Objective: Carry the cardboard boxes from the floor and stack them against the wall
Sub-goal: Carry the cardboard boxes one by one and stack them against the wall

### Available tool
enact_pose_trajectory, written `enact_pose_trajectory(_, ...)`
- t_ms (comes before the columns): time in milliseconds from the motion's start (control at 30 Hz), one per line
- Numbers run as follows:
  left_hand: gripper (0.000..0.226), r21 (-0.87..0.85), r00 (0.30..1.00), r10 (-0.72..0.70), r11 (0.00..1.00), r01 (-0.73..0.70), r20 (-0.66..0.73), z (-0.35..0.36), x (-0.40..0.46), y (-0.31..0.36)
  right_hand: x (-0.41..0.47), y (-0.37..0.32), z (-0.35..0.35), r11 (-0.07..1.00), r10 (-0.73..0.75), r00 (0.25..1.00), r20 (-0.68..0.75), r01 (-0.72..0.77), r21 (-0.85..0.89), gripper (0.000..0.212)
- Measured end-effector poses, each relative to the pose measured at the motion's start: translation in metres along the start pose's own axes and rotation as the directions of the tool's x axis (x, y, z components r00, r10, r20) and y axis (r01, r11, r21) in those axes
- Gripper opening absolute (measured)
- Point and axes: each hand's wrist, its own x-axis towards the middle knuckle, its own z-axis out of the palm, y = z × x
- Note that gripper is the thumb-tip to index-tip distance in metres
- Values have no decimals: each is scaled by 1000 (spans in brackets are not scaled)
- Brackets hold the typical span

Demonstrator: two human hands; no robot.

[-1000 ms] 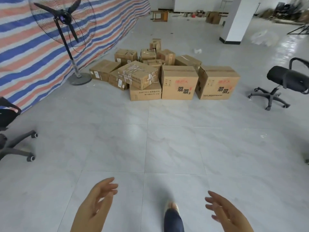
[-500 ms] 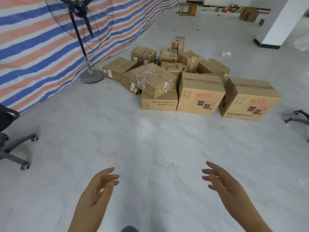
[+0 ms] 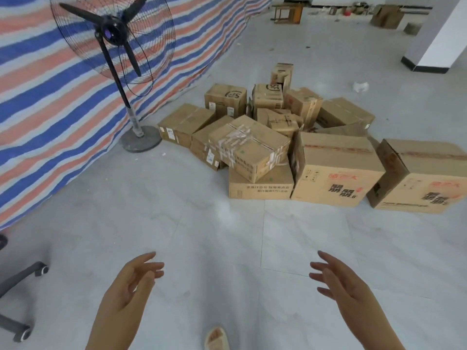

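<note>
— On the tiled floor ahead, beside the striped tarpaulin (image 3: pixel 63 102), sits the heap of cardboard boxes (image 3: pixel 283 137), well apart from the hands. None is lifted yet.

— And the hands?

— Both empty. The left hand (image 3: pixel 129 284) and right hand (image 3: pixel 346 281) are held out low, fingers spread and relaxed, palms roughly facing each other, probably set to take a box by its two sides.

— Which box first?

— My guess is the taped box (image 3: pixel 250 147): it lies tilted on top of a flat box (image 3: pixel 261 185), so it comes free without disturbing the others. The pedestal fan (image 3: pixel 113 34) stands just left of the heap, so its base needs avoiding.
</note>
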Motion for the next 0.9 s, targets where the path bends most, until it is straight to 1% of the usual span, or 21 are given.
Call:
enact_pose_trajectory(133, 35, 66, 997, 40, 997, -44, 60, 6, 101, 21, 70, -30, 30, 1000, -6, 1000, -10, 6, -8, 30)
enact_pose_trajectory(267, 34, 49, 997, 26, 998, -29, 68, 32, 184, 28, 144, -38, 48, 999, 43, 998, -35, -43, 2, 30)
enact_pose_trajectory(333, 33, 31, 997, 6, 999, -9, 76, 46, 210, 28, 175, -39, 51, 997, 69, 997, -44, -68, 22, 29)
enact_pose_trajectory(467, 32, 24, 999, -25, 999, 25, 35, 77, 294, 25, 281, -51, 57, 996, 89, 995, -41, -87, 34, 27)
enact_pose_trajectory(533, 30, 10, 999, -45, 999, 45, -3, 93, 338, 31, 337, -67, 56, 998, 69, 997, -24, -68, 16, 26)
enact_pose_trajectory(633, 31, -55, 996, -55, 997, 51, -76, 121, 401, 51, 413, -99, 51, 1000, 29, 999, -24, -29, 0, 27)
enact_pose_trajectory(667, 31, -60, 995, -55, 997, 50, -80, 130, 420, 56, 436, -108, 49, 1000, 16, 999, -29, -16, -3, 27)
enact_pose_trajectory(800, 31, -63, 998, -52, 997, 51, -20, 170, 487, 77, 506, -137, 45, 1000, 6, 1000, -13, -7, -29, 24)
enact_pose_trajectory(900, 29, -49, 993, -96, 994, 99, 61, 198, 538, 85, 545, -141, 51, 999, 43, 998, -38, -43, -19, 25)
